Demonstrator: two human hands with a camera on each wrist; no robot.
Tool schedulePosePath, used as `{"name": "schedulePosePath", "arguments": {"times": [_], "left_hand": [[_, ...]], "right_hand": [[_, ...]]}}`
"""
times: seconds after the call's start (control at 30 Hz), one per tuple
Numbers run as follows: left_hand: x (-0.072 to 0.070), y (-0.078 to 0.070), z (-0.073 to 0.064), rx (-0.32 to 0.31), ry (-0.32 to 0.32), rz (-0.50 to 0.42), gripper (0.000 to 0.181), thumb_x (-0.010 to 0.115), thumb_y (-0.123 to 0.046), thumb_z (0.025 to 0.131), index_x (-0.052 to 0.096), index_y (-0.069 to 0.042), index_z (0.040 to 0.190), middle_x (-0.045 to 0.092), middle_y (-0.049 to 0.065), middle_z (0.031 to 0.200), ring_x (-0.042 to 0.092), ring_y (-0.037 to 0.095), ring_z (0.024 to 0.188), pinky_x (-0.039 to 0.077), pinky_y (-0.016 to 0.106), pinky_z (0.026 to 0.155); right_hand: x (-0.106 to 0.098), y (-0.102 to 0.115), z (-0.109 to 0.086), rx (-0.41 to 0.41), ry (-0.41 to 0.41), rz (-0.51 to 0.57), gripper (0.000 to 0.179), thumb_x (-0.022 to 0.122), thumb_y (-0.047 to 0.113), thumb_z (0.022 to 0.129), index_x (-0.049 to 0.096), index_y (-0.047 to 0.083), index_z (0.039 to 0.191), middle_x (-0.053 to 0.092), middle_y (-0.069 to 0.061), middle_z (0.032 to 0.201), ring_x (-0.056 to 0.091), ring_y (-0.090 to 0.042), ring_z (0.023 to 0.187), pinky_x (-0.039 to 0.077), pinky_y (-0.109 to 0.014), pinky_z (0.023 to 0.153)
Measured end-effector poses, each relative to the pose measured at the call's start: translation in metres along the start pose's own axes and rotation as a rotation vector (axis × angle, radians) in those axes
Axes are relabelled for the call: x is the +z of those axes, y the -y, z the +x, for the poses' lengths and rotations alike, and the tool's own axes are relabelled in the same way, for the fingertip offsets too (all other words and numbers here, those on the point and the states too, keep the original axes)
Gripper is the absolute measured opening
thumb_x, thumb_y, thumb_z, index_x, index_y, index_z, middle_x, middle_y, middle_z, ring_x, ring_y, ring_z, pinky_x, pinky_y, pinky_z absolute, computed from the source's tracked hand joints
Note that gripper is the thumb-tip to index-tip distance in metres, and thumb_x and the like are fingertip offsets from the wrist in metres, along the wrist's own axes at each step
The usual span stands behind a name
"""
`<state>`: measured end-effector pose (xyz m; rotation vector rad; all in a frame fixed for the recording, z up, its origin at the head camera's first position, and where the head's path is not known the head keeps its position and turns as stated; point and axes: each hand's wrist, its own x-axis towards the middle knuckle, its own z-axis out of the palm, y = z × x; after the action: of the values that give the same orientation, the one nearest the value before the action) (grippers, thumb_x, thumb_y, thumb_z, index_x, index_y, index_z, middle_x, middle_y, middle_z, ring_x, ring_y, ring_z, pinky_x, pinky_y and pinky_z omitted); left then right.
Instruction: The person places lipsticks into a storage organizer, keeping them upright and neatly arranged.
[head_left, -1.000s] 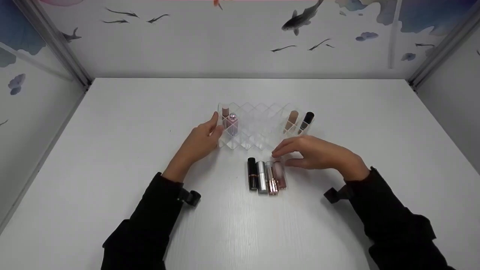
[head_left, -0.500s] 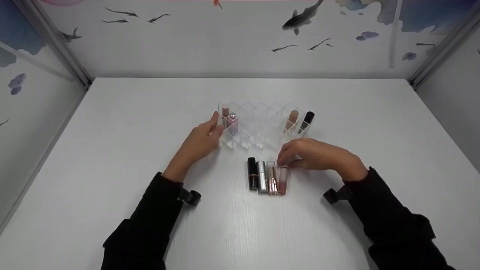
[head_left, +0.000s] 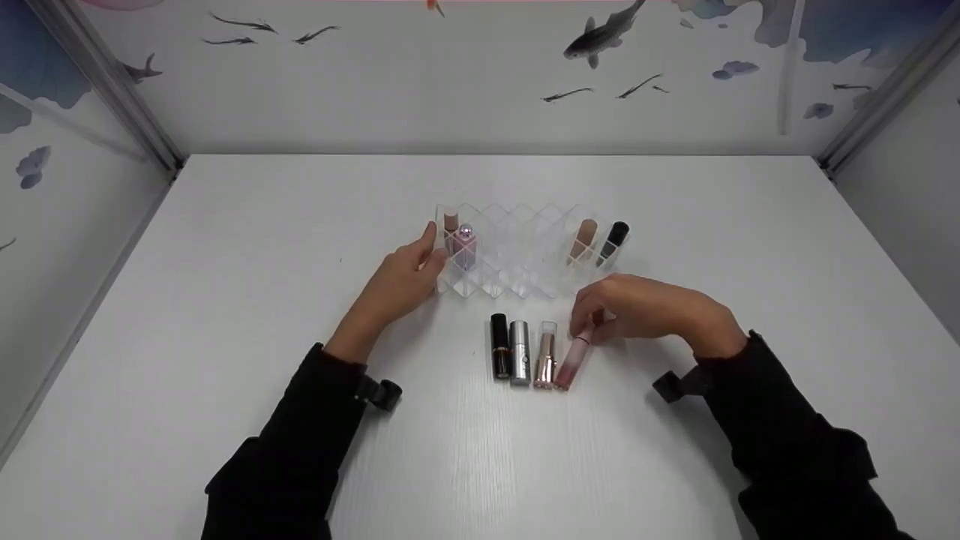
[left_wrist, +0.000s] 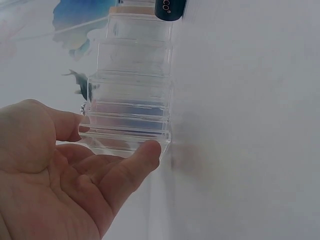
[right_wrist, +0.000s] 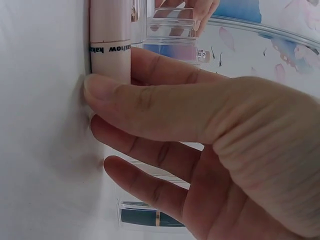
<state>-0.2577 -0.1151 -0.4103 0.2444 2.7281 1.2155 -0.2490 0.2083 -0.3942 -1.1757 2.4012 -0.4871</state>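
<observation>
A clear plastic lipstick organizer [head_left: 521,251] with diamond-shaped slots stands mid-table. My left hand [head_left: 405,281] grips its left end, thumb [left_wrist: 147,155] at the front and fingers behind. Just in front of the organizer, my right hand [head_left: 645,311] pinches the top of a pink lip gloss tube [head_left: 574,364] between thumb and forefinger. The tube slants, its reddish lower end close to a rose-gold lipstick [head_left: 546,356] with a clear cap. Further left lie a silver tube [head_left: 520,354] and a black lipstick [head_left: 500,346]. Lettering rings the gloss tube's pale cap [right_wrist: 110,60].
The organizer's left end holds a pink-capped tube [head_left: 451,221] and a small pinkish-purple bottle [head_left: 465,247]. Toward its right end lean a tan tube [head_left: 585,236] and a dark-capped tube [head_left: 616,236]. White panels with printed fish rise behind the white table [head_left: 300,195].
My right hand has closed on the pink gloss tube and drawn its top rightward, so it slants apart from the row. The other tubes have shifted and spread slightly. The left hand stays put.
</observation>
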Motion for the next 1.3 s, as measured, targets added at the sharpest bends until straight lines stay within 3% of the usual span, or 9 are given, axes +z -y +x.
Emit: {"name": "schedulePosePath", "arguments": {"times": [0.3, 0.57, 0.7, 0.8, 0.87, 1.0, 1.07, 1.3], "left_hand": [[0.0, -0.001, 0.0, -0.002, 0.003, 0.002, 0.058, 0.037, -0.038, 0.1, 0.021, -0.012, 0.15, 0.031, 0.004, 0.152, 0.029, 0.019, 0.141, 0.028, 0.039, 0.114], [0.0, 0.0, 0.001, -0.004, 0.006, 0.016, 0.059, 0.037, -0.039, 0.1, 0.02, -0.013, 0.15, 0.034, 0.005, 0.15, 0.031, 0.021, 0.14, 0.03, 0.04, 0.113], [0.001, 0.001, 0.001, -0.006, 0.008, -0.003, 0.059, 0.037, -0.038, 0.1, 0.019, -0.013, 0.15, 0.057, 0.012, 0.131, 0.052, 0.021, 0.123, 0.038, 0.039, 0.106], [0.001, 0.001, 0.001, -0.01, 0.008, -0.017, 0.059, 0.038, -0.037, 0.1, 0.019, -0.013, 0.151, 0.064, 0.013, 0.115, 0.056, 0.02, 0.106, 0.041, 0.039, 0.097], [0.001, 0.001, 0.001, -0.01, 0.001, -0.016, 0.059, 0.038, -0.037, 0.1, 0.02, -0.013, 0.15, 0.06, 0.012, 0.125, 0.055, 0.02, 0.107, 0.042, 0.038, 0.098], [0.001, 0.001, 0.001, -0.007, -0.008, -0.015, 0.059, 0.039, -0.037, 0.1, 0.021, -0.013, 0.15, 0.041, 0.006, 0.147, 0.051, 0.019, 0.116, 0.04, 0.039, 0.103], [0.002, 0.001, 0.002, -0.009, -0.01, -0.013, 0.058, 0.039, -0.037, 0.1, 0.021, -0.013, 0.15, 0.035, 0.005, 0.15, 0.051, 0.019, 0.117, 0.039, 0.04, 0.105], [0.002, 0.002, 0.003, -0.014, -0.014, -0.004, 0.059, 0.039, -0.038, 0.1, 0.022, -0.013, 0.15, 0.035, 0.004, 0.15, 0.045, 0.017, 0.13, 0.034, 0.041, 0.11]], "right_hand": [[-0.002, -0.003, -0.004, -0.016, 0.002, 0.015, 0.025, 0.065, -0.002, 0.082, 0.071, 0.018, 0.096, 0.068, 0.006, 0.092, 0.062, -0.009, 0.085, 0.051, -0.028, 0.076], [-0.008, -0.003, -0.008, -0.012, -0.043, 0.016, 0.023, 0.066, 0.003, 0.084, 0.07, 0.019, 0.1, 0.067, 0.009, 0.095, 0.062, -0.007, 0.087, 0.052, -0.029, 0.08], [-0.011, -0.002, -0.008, 0.009, -0.062, 0.006, 0.022, 0.067, 0.005, 0.085, 0.07, 0.02, 0.1, 0.067, 0.01, 0.097, 0.062, -0.007, 0.087, 0.052, -0.032, 0.08], [-0.011, -0.002, -0.007, 0.021, -0.071, -0.009, 0.022, 0.067, 0.006, 0.085, 0.07, 0.02, 0.101, 0.067, 0.01, 0.097, 0.061, -0.007, 0.086, 0.052, -0.035, 0.08], [-0.011, -0.002, -0.007, 0.026, -0.073, -0.011, 0.022, 0.066, 0.006, 0.085, 0.07, 0.021, 0.101, 0.067, 0.01, 0.097, 0.061, -0.008, 0.086, 0.052, -0.036, 0.08], [-0.012, -0.002, -0.007, 0.024, -0.075, -0.009, 0.023, 0.065, 0.005, 0.085, 0.07, 0.021, 0.101, 0.067, 0.01, 0.098, 0.061, -0.008, 0.086, 0.052, -0.035, 0.08], [-0.012, -0.001, -0.007, 0.022, -0.077, -0.009, 0.023, 0.065, 0.005, 0.085, 0.07, 0.021, 0.101, 0.067, 0.01, 0.098, 0.061, -0.008, 0.087, 0.052, -0.033, 0.08], [-0.014, 0.002, -0.009, 0.057, -0.11, 0.031, 0.023, 0.067, 0.007, 0.086, 0.067, 0.022, 0.103, 0.065, 0.009, 0.097, 0.061, -0.01, 0.08, 0.05, -0.025, 0.071]]}}
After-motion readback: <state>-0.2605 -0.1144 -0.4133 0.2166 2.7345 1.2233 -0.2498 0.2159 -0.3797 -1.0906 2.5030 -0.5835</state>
